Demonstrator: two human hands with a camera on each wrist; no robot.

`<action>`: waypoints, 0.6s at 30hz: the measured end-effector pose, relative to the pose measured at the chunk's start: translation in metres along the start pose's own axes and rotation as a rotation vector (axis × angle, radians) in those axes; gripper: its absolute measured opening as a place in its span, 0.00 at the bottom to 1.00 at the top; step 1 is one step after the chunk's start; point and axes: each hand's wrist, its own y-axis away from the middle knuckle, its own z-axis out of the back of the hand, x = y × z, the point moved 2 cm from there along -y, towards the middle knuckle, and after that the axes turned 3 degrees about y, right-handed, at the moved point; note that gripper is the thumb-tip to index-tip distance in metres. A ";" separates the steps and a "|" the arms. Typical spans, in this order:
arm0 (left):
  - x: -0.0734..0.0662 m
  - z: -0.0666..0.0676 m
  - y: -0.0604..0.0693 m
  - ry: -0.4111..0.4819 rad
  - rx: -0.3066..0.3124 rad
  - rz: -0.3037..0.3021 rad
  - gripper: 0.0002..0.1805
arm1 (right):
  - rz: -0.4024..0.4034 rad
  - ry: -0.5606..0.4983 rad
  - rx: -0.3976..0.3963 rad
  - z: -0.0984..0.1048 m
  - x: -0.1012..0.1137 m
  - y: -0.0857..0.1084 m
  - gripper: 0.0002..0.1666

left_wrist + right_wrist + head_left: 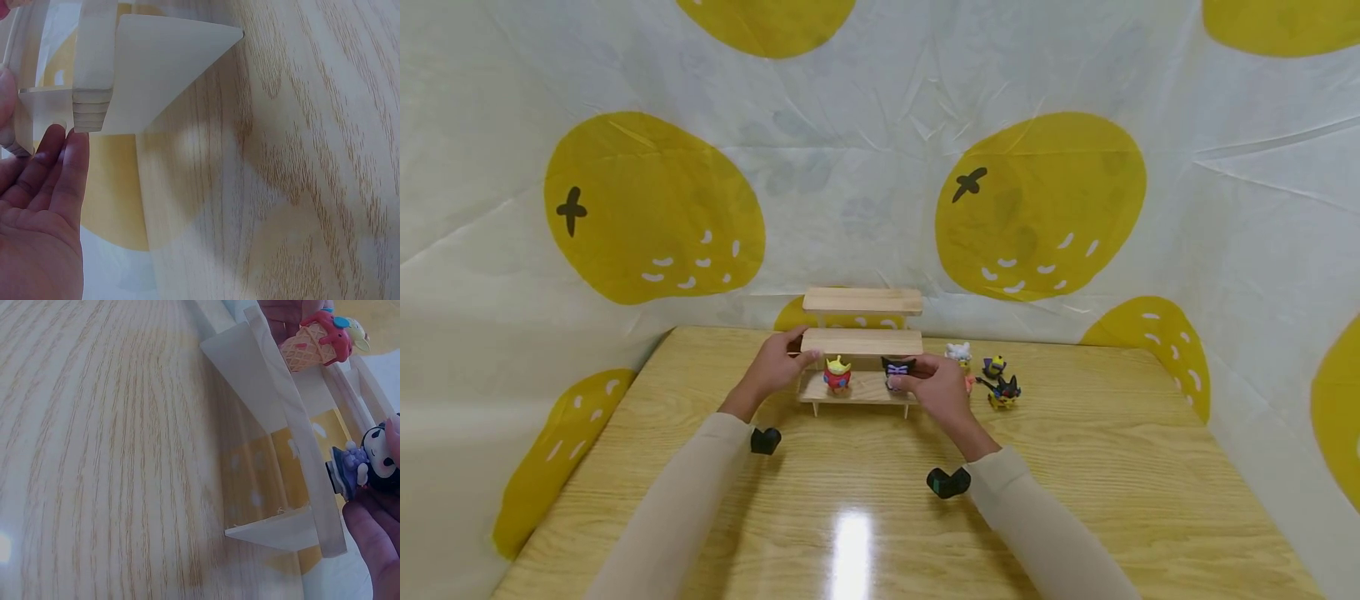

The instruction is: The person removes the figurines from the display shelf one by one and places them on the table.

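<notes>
A small wooden three-tier display shelf (862, 342) stands on the table. My left hand (772, 364) holds its left end at the middle tier, thumb in front and fingers (69, 165) behind. Between the thumb and fingers of my right hand (943, 390) is a figurine with a black hood and purple bow (897, 372). It is upright at the right end of the bottom tier; in the right wrist view the black-hooded figurine (359, 465) shows its base by the board's edge. A red ice-cream-cone figurine (837, 377) with a yellow top stands left on that tier.
Right of the shelf are several more figurines: a white one (958, 353), a small purple-and-yellow one (994, 366), a black-eared one (1003, 392), and a pink one partly behind my right hand. A patterned cloth (850, 192) hangs behind the wooden table (1112, 450).
</notes>
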 end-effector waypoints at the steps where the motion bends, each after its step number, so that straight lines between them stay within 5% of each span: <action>1: 0.000 0.000 0.000 -0.003 0.000 0.000 0.38 | 0.000 -0.001 0.001 0.000 -0.001 0.000 0.17; 18: 0.002 0.000 0.000 -0.016 -0.005 0.002 0.37 | 0.003 -0.008 -0.012 0.009 -0.006 0.003 0.17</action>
